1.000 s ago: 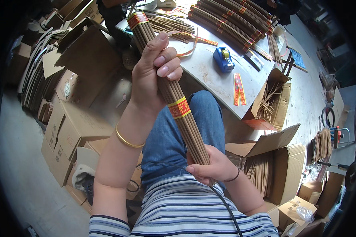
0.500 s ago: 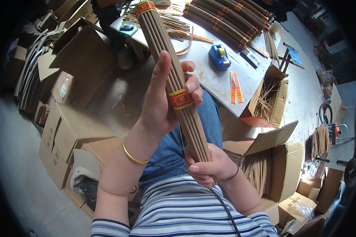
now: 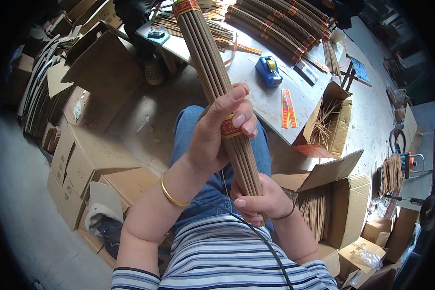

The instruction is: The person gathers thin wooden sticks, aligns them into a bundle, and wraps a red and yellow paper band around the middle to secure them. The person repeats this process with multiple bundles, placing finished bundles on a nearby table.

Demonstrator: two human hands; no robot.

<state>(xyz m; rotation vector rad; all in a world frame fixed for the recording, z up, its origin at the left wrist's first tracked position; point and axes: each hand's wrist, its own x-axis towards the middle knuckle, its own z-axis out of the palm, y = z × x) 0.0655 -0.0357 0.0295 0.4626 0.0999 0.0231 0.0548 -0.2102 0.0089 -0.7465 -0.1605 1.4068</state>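
A long bundle of brown incense sticks (image 3: 207, 60) slants across the middle, its top leaning left and away from me. One red and gold paper band (image 3: 186, 7) circles its far end. A second paper band (image 3: 231, 126) sits around its middle, partly covered by fingers. My left hand (image 3: 222, 121) wraps the bundle at that middle band, thumb laid across the sticks. Lower down, my right hand (image 3: 262, 200) grips the near end, with the stick tips poking out beneath.
Ahead stands a white table (image 3: 256, 104) with a blue tape dispenser (image 3: 268, 72), loose paper bands (image 3: 288, 108) and stacked incense bundles (image 3: 275, 26). An open carton of sticks (image 3: 350, 203) is at my right. Closed cartons (image 3: 94, 159) stand at left. A person's shoe (image 3: 153, 71) shows beyond the table's left side.
My left thumb has come down from upright onto the bundle, and the left fingers have closed around it. The bundle has shifted slightly right.
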